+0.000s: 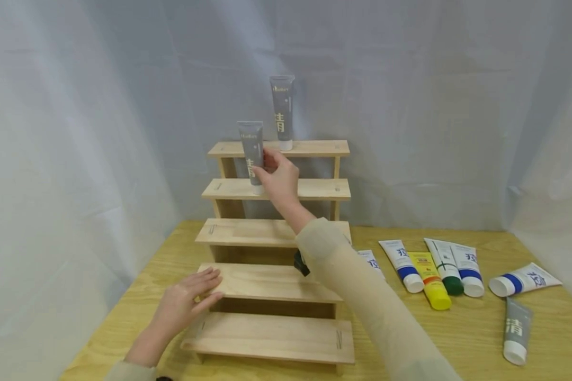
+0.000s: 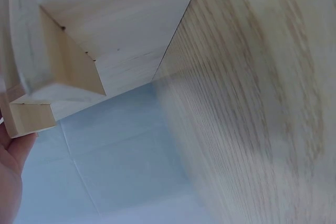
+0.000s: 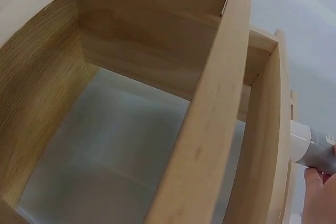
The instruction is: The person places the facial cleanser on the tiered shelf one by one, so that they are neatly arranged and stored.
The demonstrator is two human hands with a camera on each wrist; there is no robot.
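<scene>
My right hand (image 1: pixel 280 179) pinches a grey tube (image 1: pixel 251 148) between thumb and fingers. The tube is upright, its white cap (image 3: pixel 300 140) right at the second-highest board of a stepped wooden rack (image 1: pixel 248 232). Another grey tube (image 1: pixel 282 108) stands cap-down on the top board. My left hand (image 1: pixel 186 299) rests with extended fingers on the left end of the rack's second-lowest board; in the left wrist view, part of that hand (image 2: pixel 9 174) shows at the board's edge.
Right of the rack, on the wooden table (image 1: pixel 386 338), lie white-and-blue tubes (image 1: pixel 400 262), a yellow tube (image 1: pixel 429 278), a white tube with a green cap (image 1: pixel 445 267) and a grey tube (image 1: pixel 517 328). A pale curtain (image 1: pixel 410 116) hangs behind.
</scene>
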